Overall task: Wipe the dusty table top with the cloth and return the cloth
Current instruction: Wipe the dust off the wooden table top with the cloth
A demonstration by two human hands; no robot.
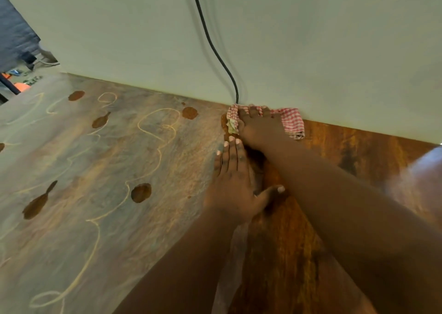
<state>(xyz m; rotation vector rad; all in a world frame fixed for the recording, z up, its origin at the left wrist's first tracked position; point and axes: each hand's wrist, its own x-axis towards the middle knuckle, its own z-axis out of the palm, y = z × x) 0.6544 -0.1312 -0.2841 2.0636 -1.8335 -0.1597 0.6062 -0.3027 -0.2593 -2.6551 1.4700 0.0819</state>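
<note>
Right hand (259,127) presses cloth (290,122) against wall (334,50); left hand (233,184) flat on table (95,170).

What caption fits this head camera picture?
Right hand presses checked cloth against wall; left hand rests on dusty table top.

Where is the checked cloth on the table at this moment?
In the head view the cloth lies at the far edge of the table top, against the wall, below the black cable, pressed under the right hand.
</note>
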